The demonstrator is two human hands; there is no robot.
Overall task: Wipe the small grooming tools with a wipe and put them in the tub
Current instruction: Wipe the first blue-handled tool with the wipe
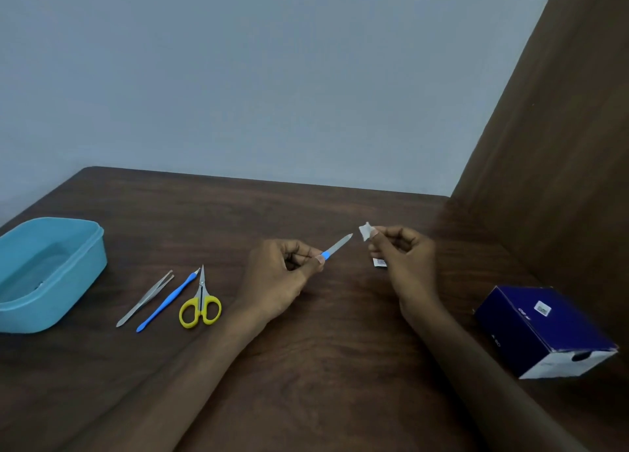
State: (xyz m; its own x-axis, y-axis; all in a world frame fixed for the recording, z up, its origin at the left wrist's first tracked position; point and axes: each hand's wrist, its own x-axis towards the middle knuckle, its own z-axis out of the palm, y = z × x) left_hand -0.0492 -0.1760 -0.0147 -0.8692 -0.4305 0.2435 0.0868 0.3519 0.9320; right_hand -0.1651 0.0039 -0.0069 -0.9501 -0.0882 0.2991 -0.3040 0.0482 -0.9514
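Left hand pinches nail file by its blue handle, right hand pinches wipe just beyond the tip; wipe should fold around the blade and draw outward from the fingers.

Matt wood-grain table; smooth plastic tub; metal tweezers; wipe looks papery, perhaps cloth.
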